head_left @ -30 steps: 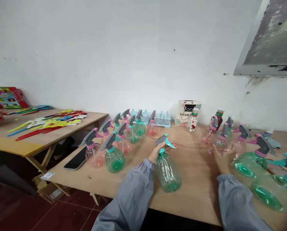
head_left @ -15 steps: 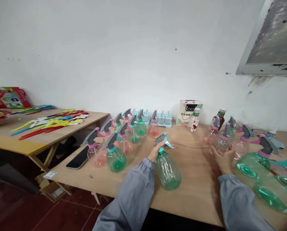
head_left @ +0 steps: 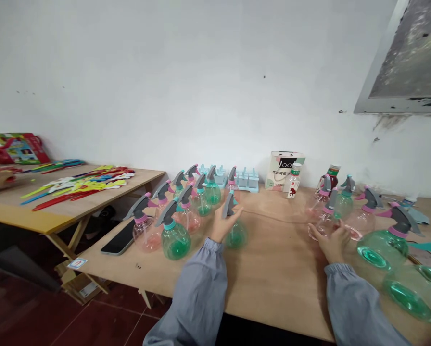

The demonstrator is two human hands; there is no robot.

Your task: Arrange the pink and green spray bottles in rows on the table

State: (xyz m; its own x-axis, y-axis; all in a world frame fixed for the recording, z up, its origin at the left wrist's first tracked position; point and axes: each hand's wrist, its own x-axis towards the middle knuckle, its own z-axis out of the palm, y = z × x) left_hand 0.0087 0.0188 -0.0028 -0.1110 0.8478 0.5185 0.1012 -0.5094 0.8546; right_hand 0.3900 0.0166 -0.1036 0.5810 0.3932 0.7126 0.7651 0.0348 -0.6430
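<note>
My left hand [head_left: 224,221] is at the neck of a green spray bottle [head_left: 237,235], which is upright over the wooden table and slightly blurred. Its grey sprayer head is before my palm; my thumb sticks out to the right and the fingers behind are partly hidden. Farther right, my right hand [head_left: 331,242] cups a clear pink spray bottle [head_left: 324,222] from the near side, thumb and fingers on either side of its body. Behind that bottle stands a green spray bottle [head_left: 343,205]; a larger green spray bottle [head_left: 385,247] is close to its right.
Several pink and green spray bottles [head_left: 175,240] stand grouped at the left, beside a phone [head_left: 118,238]. Along the wall are light-blue molds [head_left: 247,180], a paper bag [head_left: 282,173] and a white bottle [head_left: 293,181]. Colourful hand-shaped items [head_left: 78,185] cover part of another table.
My left hand has carried the green spray bottle away from me and slightly left, and it is more upright. My right hand has shifted the pink spray bottle slightly left.
</note>
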